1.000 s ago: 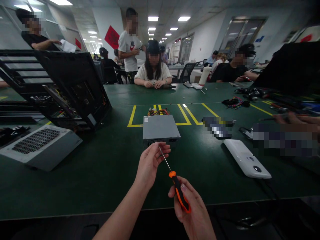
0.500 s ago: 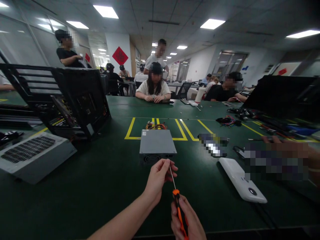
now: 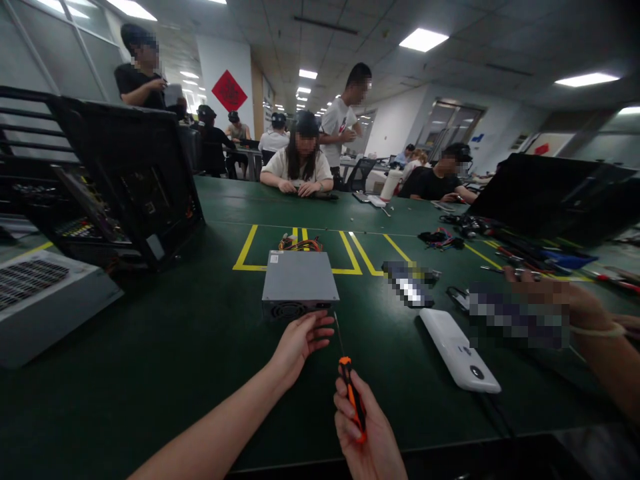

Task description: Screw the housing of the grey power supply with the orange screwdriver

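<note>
Seen from afar through a head-worn camera, a green desk (image 3: 215, 380) stretches away beyond my two bare hands. My right hand (image 3: 367, 423) is wrapped around the orange-and-black end of a screwdriver (image 3: 349, 377), its thin metal end pointing up and forward; I take that grip as one that lets the wrist turn it freely. My left hand (image 3: 296, 348) holds nothing I can see: its fingers (image 3: 321, 332) are loosely parted and slightly curled, just beside the metal end, seemingly so they can steady or guide it. Beyond them, near the middle, a grey box (image 3: 301, 277) lies flat on the desk. Its fan (image 3: 287, 311) faces me, perhaps to keep that side in reach, and its wires (image 3: 303, 244) bunch behind, out of the way. Whether my left fingers touch the box I cannot tell. At left, a black case (image 3: 135, 173) and a vented box (image 3: 55, 300) seem set aside for elbow room. At right, near a white gadget (image 3: 460, 352), rests a co-worker's hand (image 3: 565, 300)
</note>
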`<state>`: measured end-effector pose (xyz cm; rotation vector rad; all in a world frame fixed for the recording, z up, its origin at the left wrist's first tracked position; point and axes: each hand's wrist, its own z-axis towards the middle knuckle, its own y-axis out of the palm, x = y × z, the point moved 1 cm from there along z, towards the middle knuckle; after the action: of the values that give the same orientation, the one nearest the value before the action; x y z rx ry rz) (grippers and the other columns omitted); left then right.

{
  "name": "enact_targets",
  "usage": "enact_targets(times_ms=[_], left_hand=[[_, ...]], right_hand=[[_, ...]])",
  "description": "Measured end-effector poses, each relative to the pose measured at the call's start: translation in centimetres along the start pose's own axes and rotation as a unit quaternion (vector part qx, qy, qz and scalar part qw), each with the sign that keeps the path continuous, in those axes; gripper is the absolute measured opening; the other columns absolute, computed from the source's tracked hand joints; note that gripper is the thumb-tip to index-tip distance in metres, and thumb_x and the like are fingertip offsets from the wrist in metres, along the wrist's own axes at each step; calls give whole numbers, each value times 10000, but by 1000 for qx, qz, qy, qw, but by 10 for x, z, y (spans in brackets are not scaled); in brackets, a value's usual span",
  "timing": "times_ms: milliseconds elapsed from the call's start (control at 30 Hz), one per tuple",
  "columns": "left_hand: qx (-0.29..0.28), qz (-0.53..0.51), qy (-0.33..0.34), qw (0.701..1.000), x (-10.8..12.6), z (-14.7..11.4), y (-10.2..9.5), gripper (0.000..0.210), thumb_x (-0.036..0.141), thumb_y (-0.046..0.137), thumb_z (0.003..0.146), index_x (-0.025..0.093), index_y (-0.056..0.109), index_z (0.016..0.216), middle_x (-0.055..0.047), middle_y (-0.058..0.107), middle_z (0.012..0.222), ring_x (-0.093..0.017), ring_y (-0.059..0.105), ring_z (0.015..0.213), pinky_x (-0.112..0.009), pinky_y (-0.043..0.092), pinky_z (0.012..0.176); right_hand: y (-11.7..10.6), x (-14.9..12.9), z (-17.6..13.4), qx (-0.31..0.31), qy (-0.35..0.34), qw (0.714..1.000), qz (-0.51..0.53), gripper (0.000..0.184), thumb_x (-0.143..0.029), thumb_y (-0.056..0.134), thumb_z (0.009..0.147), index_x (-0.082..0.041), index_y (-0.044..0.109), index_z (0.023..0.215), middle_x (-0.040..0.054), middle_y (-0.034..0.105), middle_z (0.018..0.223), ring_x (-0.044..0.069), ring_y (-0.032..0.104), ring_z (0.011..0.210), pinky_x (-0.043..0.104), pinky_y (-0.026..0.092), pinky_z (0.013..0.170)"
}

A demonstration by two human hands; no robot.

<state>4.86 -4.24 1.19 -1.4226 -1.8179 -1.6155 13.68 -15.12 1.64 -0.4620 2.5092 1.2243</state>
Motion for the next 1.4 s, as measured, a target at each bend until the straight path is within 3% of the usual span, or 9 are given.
enact_targets(times_ms=[533,767,867,933,1033,1133,1200,1300,1400], left_hand=[[-20,22,28,999,4,-6,1,277,235,489,836,130,572,1078,-132,623,1069,-138,619,779,-226,481,635],[-15,71,58,996,2,-12,-3,312,309,526,804,152,571,1069,-107,627,1032,-139,606,784,-231,449,640],[-7,87,63,994,2,-14,-3,331,328,532,793,154,566,1073,-103,622,1032,-144,599,793,-242,444,648],[-5,101,69,993,2,-15,-3,339,340,524,796,152,560,1076,-104,616,1033,-151,597,801,-251,444,655],[-4,125,73,989,4,-17,0,337,350,510,804,153,550,1074,-101,609,1030,-155,592,811,-258,443,665],[-9,161,84,983,5,-19,1,321,344,495,811,154,542,1065,-93,604,1020,-154,589,812,-256,439,668],[-17,196,100,975,4,-18,1,318,334,476,821,158,526,1081,-88,598,1020,-155,590,811,-257,437,669],[-31,247,129,960,0,-16,-2,352,328,457,832,173,480,1147,-83,590,1023,-155,589,802,-261,434,662],[-37,291,160,943,-5,-14,-5,413,331,448,838,193,420,1227,-76,585,1021,-150,582,786,-267,433,675]], right_hand=[[6,-3,7,12,-1,1000,-2,294,-215,733,568,-86,588,789,0,574,601,-14,351,373,71,214,284],[1,-9,5,17,-119,983,-136,331,-299,713,619,-159,602,898,21,619,697,94,532,549,151,382,382],[-3,-12,3,3,-218,945,-243,394,-328,729,612,-167,599,947,33,631,801,119,552,619,204,443,462],[-4,-15,0,27,-312,901,-300,420,-343,732,609,-178,590,969,41,629,877,142,572,685,235,471,529],[-2,-21,-5,92,-449,802,-383,373,-355,710,635,-195,597,952,43,626,913,185,582,840,292,472,728],[3,-26,-9,93,-543,705,-446,282,-378,650,696,-202,622,916,55,625,943,201,570,897,323,425,833],[6,-28,-10,82,-560,689,-452,273,-389,606,735,-202,620,933,61,627,927,199,584,856,317,445,777],[7,-26,-8,80,-564,696,-437,258,-362,584,760,-198,587,960,64,615,915,181,594,781,297,465,678],[7,-21,-6,43,-602,668,-436,209,-291,593,755,-202,546,938,76,606,952,199,581,865,338,462,750]])
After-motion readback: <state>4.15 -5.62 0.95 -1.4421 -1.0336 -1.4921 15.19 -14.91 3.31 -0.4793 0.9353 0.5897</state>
